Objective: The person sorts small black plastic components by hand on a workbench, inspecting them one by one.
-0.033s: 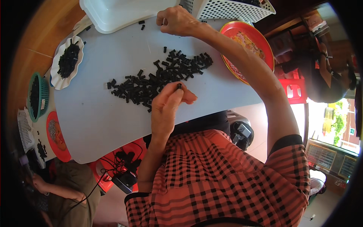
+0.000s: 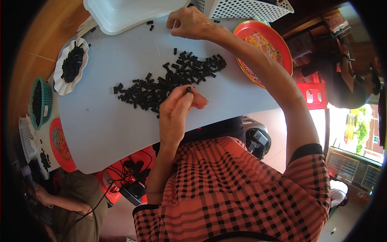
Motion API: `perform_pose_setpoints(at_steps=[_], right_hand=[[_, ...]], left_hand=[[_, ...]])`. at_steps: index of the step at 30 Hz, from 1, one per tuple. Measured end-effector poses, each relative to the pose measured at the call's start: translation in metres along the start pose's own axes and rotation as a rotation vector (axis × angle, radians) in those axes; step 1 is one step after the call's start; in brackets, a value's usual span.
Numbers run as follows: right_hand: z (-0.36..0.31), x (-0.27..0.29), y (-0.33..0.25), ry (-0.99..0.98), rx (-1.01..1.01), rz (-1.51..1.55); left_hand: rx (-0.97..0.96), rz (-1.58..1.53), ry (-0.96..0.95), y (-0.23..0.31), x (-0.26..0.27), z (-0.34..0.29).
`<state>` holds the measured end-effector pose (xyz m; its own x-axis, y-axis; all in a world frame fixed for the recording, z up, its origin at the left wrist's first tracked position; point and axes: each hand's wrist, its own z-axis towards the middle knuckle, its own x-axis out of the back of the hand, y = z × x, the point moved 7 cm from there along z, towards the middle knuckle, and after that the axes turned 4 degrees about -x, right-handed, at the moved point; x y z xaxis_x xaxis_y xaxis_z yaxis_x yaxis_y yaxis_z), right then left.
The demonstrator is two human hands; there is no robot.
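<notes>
Nothing changed: left hand (image 2: 177, 117) at frame centre keeps small black cylindrical piece (image 2: 188, 89) in narrow fingertip grip beside scattered black pieces (image 2: 169, 82) on white worktop (image 2: 105, 125); right hand (image 2: 189, 22), top, grip curled, content not visible.

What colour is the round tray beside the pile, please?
Red, with a yellowish pattern inside, in the head view: tray.

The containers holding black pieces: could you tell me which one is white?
It is the scalloped white dish at the table's left edge; the other holder of black pieces, the basket beside it, is green.
</notes>
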<state>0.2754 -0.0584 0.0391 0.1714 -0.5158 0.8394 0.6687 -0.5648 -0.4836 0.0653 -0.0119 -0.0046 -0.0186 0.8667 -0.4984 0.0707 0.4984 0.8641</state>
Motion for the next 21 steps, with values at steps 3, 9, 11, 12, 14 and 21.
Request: perform_pose_setpoints(at_steps=[3,9,11,12,14,21], right_hand=[[-0.041,0.003,-0.020,-0.303,-0.329,0.535],[-0.101,0.007,-0.051,-0.489,-0.299,0.924],[-0.111,0.007,-0.053,-0.447,-0.260,0.944],[-0.114,0.008,-0.048,-0.405,-0.241,0.975],[-0.119,0.004,-0.043,-0.361,-0.218,1.013],[-0.129,0.000,-0.028,-0.211,-0.254,1.302]], left_hand=[[-0.020,0.012,0.084,0.004,0.010,0.001],[-0.079,0.001,0.049,0.010,0.002,0.011],[-0.073,0.010,0.008,0.007,-0.003,0.011],[-0.075,0.021,0.017,0.007,-0.005,0.012],[-0.075,0.039,0.028,0.006,-0.007,0.012],[-0.095,0.264,0.050,0.012,-0.008,0.013]])
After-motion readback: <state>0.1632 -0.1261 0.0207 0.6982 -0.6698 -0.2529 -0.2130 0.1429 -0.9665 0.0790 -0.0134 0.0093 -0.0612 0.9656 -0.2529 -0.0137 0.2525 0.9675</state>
